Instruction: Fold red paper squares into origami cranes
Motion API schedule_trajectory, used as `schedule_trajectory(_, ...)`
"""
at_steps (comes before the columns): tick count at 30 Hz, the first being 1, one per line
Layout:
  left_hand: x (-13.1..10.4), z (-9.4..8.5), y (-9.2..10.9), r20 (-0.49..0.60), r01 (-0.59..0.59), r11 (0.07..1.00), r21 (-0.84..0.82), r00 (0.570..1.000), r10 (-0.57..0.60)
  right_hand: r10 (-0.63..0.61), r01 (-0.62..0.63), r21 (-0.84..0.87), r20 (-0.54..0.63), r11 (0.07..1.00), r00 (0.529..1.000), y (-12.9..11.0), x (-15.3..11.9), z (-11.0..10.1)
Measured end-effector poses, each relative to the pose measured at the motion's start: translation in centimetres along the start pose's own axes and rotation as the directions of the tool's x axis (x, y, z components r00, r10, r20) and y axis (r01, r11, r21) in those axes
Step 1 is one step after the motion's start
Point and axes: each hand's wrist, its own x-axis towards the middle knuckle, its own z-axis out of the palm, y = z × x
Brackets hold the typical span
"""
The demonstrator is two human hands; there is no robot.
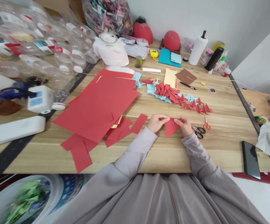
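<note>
A small piece of red paper (pixel 171 128) is held between my two hands above the table front. My left hand (pixel 157 122) pinches its upper left edge, thumb and fingers closed. On the other side my right hand (pixel 183 124) pinches the upper right edge. The paper hangs down toward me, and it looks partly folded. Black-handled scissors (pixel 199 132) lie just right of my right hand, with small orange-handled scissors (pixel 207 124) beside them. Left of my left hand are cut red paper strips (pixel 139 123). Beyond my hands lies a row of folded red and light blue paper pieces (pixel 172 93).
Large red sheets (pixel 99 102) cover the table's left part. Plastic bottles (pixel 62 56) crowd the far left. A phone (pixel 250 159) lies at the front right edge. Behind stand a white paper roll (pixel 198 49) and a yellow tape measure (pixel 153 54). A bin (pixel 53 189) sits below left.
</note>
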Motion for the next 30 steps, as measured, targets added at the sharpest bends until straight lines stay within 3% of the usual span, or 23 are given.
schedule_trajectory(5, 0.0, -0.2, 0.3, 0.075, -0.013, 0.999, 0.045, 0.997, 0.010, -0.023, 0.023, 0.001, -0.005, 1.000, 1.000, -0.3, 0.0, -0.2)
schedule_trajectory(10, -0.1, 0.2, 0.2, 0.102, -0.024, 0.998, 0.060, 0.995, 0.018, -0.037, 0.044, -0.050, 0.124, 0.998, 0.992, -0.1, -0.1, -0.2)
schedule_trajectory(16, 0.0, 0.7, -0.1, 0.032, -0.027, 0.999, -0.026, 0.999, 0.028, -0.058, 0.058, -0.001, -0.043, 0.998, 0.997, 0.3, 0.1, -0.1)
schedule_trajectory(22, 0.1, 0.7, 0.0, -0.089, -0.015, 0.996, -0.087, 0.996, 0.008, -0.167, 0.166, -0.025, -0.018, 0.986, 0.986, 0.1, 0.1, 0.0)
schedule_trajectory(26, 0.2, 0.5, -0.1, -0.081, -0.051, 0.992, -0.118, 0.996, 0.042, -0.169, 0.168, -0.042, -0.006, 0.985, 0.986, 0.3, 0.1, 0.0)
schedule_trajectory(30, 0.2, 0.3, 0.1, 0.006, -0.052, 0.989, -0.141, 0.999, 0.053, -0.178, 0.176, -0.039, -0.054, 0.984, 0.983, 0.7, 0.3, -0.2)
